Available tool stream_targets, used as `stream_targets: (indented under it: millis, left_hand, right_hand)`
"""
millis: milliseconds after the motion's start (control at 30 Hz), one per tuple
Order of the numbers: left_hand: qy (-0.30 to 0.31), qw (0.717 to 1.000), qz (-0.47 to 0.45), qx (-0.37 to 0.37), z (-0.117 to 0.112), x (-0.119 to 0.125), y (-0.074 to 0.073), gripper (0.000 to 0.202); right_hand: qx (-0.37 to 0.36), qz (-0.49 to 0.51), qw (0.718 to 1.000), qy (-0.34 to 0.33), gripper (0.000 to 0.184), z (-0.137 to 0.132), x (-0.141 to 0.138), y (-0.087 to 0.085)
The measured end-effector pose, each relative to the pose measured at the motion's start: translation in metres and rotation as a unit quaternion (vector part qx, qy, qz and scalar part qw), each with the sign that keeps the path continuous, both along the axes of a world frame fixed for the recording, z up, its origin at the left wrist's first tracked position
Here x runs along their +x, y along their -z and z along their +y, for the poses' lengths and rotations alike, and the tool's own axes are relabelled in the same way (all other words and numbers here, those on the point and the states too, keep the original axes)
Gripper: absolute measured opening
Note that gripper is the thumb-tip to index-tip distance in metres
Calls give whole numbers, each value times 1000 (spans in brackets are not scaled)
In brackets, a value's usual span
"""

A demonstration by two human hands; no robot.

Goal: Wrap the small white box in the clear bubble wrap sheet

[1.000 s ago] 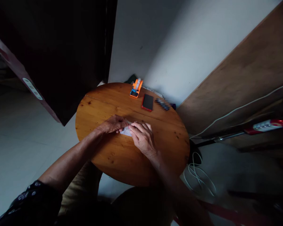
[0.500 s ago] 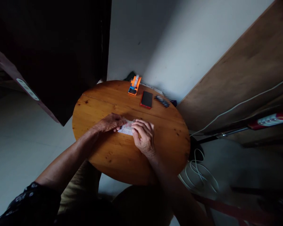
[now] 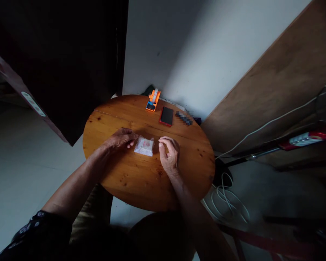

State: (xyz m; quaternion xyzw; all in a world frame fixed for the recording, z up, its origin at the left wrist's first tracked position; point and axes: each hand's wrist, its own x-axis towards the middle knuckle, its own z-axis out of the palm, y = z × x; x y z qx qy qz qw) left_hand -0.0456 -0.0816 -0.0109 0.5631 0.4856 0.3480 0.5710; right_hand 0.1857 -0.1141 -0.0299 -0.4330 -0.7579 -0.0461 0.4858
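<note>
A small clear plastic packet (image 3: 144,146) with something pale and reddish inside lies on the round wooden table (image 3: 141,181), in the middle. My left hand (image 3: 121,138) rests just left of the packet, fingers loosely curled, fingertips almost touching its edge. My right hand (image 3: 168,153) hovers just right of the packet, fingers bent and apart, holding nothing. Neither hand grips the packet.
At the table's far edge lie an orange tape dispenser (image 3: 152,100), a red-edged phone (image 3: 166,116) and a small dark bar (image 3: 183,118). A dark cabinet stands at the left, a wooden board leans at the right, and white cable coils (image 3: 228,201) lie on the floor.
Both hands were pressed onto the packet, covering it. They have drawn apart to either side, leaving it lying uncovered on the table.
</note>
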Motion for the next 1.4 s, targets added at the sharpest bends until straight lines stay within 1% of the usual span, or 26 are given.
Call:
stream_targets:
  millis: [133, 300, 467, 733, 1067, 1167, 1400]
  left_hand:
    - [9, 1000, 0, -12, -1, 0, -1, 28]
    - [33, 999, -9, -30, -2, 0, -1, 22]
    - [57, 998, -5, -31, 1, 0, 2, 25]
    - [67, 997, -11, -42, -2, 1, 1, 29]
    - [78, 996, -17, -48, -1, 2, 3, 33]
    - [76, 996, -11, -44, -1, 3, 3, 34]
    - [81, 996, 12, -44, 1, 3, 4, 35]
  right_hand:
    - [0, -3, 1000, -1, 16, -1, 0, 1]
    - [-4, -16, 1000, -14, 16, -3, -2, 1]
    - [-28, -35, 999, -23, 21, -5, -3, 0]
    - [-45, -75, 995, -51, 29, -8, -4, -1]
    - [-95, -147, 984, -38, 38, -9, -5, 0]
    - [-104, -152, 982, -38, 37, -9, -5, 0]
    - [-84, -147, 984, -49, 31, -9, -7, 0]
